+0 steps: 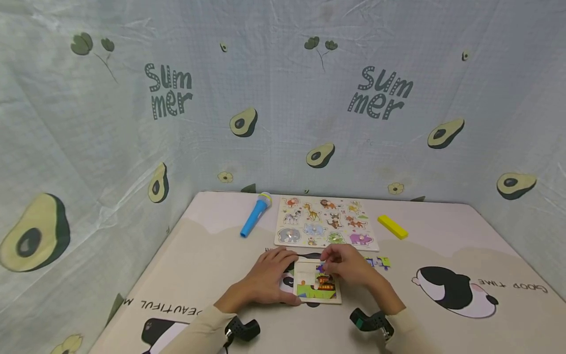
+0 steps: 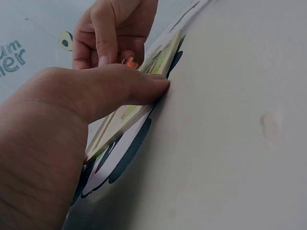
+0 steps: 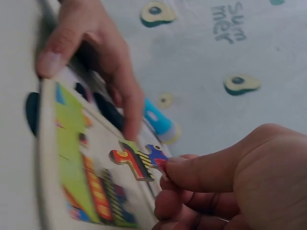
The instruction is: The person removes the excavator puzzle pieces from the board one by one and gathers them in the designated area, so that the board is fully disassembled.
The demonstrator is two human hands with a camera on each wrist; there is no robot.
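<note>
A small wooden jigsaw tray [image 1: 305, 270] lies on the table, with bright pieces along its near and right parts and bare wood at its upper left. My left hand [image 1: 268, 278] holds the tray's left side, thumb at the near edge and fingers towards the far edge. In the left wrist view that thumb [image 2: 146, 88] presses on the tray's rim. Over the tray, my right hand [image 1: 347, 264] pinches a jigsaw piece [image 3: 134, 162] between thumb and forefinger. The piece, coloured red, yellow and blue, is tilted above the bare part in the right wrist view.
Behind the tray lies an animal peg board [image 1: 325, 228]. A blue toy microphone [image 1: 254, 219] is at its left, a yellow block [image 1: 392, 226] at its right. Loose jigsaw pieces [image 1: 382, 262] lie just beyond my right hand. Patterned cloth walls [image 1: 283, 98] enclose the table.
</note>
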